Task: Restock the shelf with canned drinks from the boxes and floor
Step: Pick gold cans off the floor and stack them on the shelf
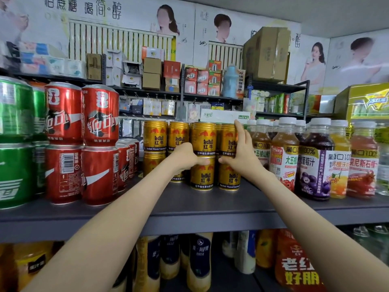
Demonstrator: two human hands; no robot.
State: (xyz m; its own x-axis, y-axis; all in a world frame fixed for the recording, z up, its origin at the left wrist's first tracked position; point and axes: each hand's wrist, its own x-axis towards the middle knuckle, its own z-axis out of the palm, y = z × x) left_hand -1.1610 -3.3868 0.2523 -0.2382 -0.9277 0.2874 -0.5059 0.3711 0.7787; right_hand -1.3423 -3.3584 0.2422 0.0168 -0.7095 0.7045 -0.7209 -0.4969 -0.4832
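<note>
Gold Red Bull cans (203, 140) stand two high in several columns on the grey shelf (189, 209). My left hand (185, 157) wraps the left side of the front upper can. Its thumb lies across the seam above the lower can (202, 175), and its fingers are hidden behind the cans. My right hand (242, 152) presses flat against the right upper can (228, 140), fingers straight up and thumb pointing left along the seam. Both arms reach in from below.
Stacked red cola cans (99, 114) and green cans (14, 110) stand to the left. Juice bottles (311, 161) crowd the right. A white box (223, 116) lies on the gold cans behind. A yellow carton (366, 102) is at the far right. Bottles (197, 262) fill the lower shelf.
</note>
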